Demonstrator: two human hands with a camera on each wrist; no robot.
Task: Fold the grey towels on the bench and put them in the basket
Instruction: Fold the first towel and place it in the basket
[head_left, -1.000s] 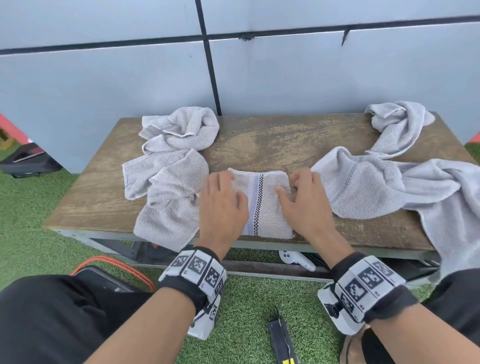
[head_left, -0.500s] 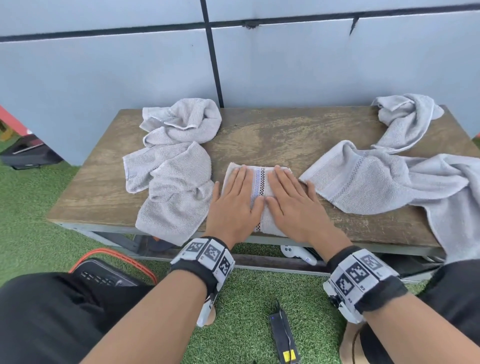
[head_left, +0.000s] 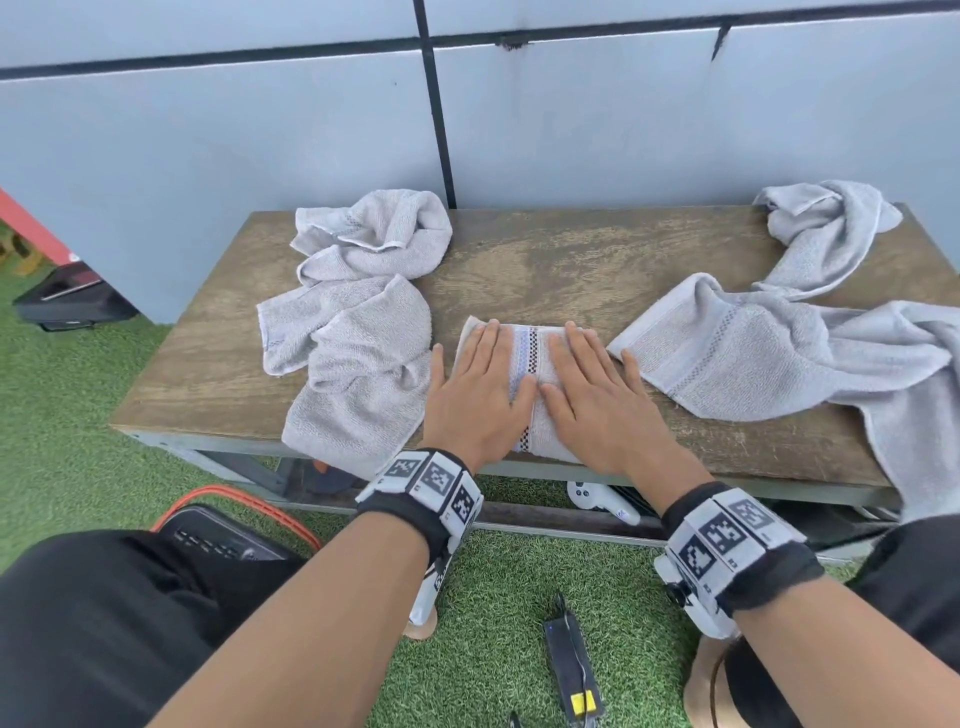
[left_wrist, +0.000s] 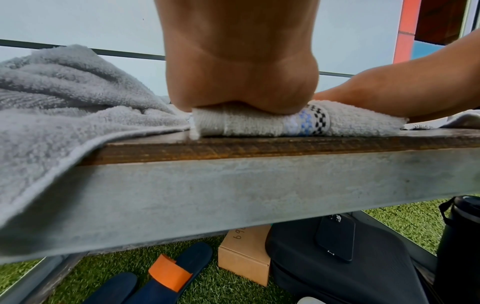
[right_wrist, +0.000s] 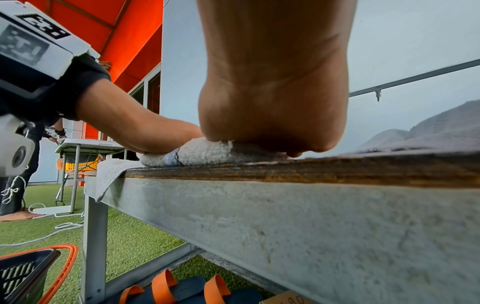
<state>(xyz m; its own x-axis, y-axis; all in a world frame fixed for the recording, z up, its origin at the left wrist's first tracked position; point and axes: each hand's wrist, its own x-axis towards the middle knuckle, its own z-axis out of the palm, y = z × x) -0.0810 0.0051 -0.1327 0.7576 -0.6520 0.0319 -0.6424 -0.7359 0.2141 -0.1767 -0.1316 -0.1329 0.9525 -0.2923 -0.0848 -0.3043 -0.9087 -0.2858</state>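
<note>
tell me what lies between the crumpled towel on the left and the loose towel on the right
In the head view, the folded towel lies between them on the bench, with the left hand and right hand pressing flat on it.

folded towel (head_left: 535, 364) mid-bench (head_left: 545, 270), loose towels (head_left: 358, 322) either side, basket (head_left: 218, 535) seemingly below-left

Folded towel (head_left: 537, 364) is showing pale grey with a blue stripe beside a black-and-white checked band. Crumpled towels (head_left: 358, 317) are showing plain grey. Bench top (head_left: 545, 270) is showing worn brown wood. Basket (right_wrist: 28, 275) is showing black with an orange rim.
</note>
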